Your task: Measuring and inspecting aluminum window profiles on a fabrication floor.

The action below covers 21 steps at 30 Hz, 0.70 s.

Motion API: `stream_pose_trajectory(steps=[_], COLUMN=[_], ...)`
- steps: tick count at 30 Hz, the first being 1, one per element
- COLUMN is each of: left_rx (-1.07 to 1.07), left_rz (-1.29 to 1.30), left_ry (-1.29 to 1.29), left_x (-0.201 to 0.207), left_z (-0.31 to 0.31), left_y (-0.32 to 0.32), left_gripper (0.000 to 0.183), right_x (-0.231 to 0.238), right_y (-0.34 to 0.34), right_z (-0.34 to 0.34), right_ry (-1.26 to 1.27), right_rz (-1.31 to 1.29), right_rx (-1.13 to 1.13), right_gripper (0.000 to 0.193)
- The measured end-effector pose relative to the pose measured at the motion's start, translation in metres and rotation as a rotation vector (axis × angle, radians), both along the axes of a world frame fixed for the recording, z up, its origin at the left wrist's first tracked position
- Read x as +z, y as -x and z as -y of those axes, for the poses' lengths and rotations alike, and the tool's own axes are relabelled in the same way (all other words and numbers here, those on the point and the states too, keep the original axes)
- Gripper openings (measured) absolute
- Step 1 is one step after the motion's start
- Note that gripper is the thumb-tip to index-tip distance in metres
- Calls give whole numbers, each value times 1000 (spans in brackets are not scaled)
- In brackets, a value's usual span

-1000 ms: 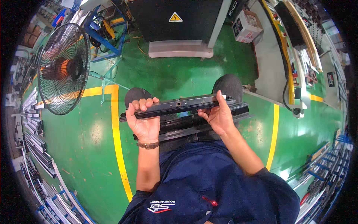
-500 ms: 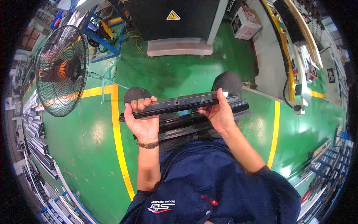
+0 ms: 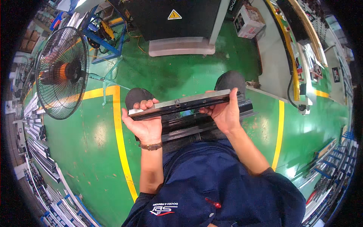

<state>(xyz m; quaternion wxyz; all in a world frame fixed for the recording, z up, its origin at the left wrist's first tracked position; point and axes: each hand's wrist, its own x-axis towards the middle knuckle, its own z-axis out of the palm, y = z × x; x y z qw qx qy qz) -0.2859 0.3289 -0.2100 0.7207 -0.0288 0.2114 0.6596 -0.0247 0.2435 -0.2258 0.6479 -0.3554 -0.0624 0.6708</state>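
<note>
A black metal profile [image 3: 185, 104] with small holes along it is held across in front of me, its right end a little higher. My left hand [image 3: 145, 125] is closed round its left end, fingertips over the far side. At the other end my right hand [image 3: 226, 113] grips it, the thumb against the end and the fingers curled underneath. Below the held piece, more black profiles [image 3: 185, 125] lie across my lap, partly hidden by my hands and by the held one.
A standing fan [image 3: 63, 72] is at the left. Ahead stands a black cabinet [image 3: 174, 28] with a pale base. A cardboard box [image 3: 247, 22] sits at the far right, near a white bench [image 3: 274, 56]. Racks of long profiles [image 3: 49, 170] line both sides of the green floor [image 3: 98, 151].
The held profile has rolled in my hands, so a shiny silver-looking face now shows along its upper edge. My right thumb has shifted slightly to the right.
</note>
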Motion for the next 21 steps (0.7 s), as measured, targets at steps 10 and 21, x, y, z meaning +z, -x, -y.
stream_pose_trajectory(steps=[10, 21], left_rx=[10, 14], left_rz=[15, 26], left_ry=[-29, -103], left_x=[2, 7], left_z=[-2, -4], left_y=[7, 4], left_gripper=[42, 33], right_x=[4, 6], right_y=[2, 0], right_z=[1, 1], right_ry=[46, -25], right_rz=[-61, -179], right_rx=[-3, -19], right_gripper=[100, 100])
